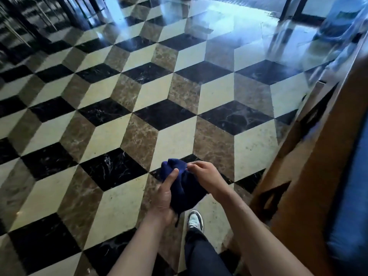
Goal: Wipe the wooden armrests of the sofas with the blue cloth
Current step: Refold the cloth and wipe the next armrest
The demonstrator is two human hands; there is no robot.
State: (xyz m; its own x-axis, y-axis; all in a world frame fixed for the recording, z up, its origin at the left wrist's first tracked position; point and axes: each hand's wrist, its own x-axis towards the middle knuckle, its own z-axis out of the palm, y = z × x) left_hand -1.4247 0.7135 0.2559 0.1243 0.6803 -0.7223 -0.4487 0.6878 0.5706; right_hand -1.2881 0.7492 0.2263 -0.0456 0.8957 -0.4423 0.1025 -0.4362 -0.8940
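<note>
Holding the cloth (184,188) bunched between both hands, I stand over the floor (111,136). My left hand (165,198) is closed around it; my right hand (207,174) pinches its top. The armrest (318,156) is off to my right, untouched. A loose corner could slip and drop.

dim, bluish glare on far floor (219,22), blurred, warped edges

Head view, steep downward (hands (185,186) near).
</note>
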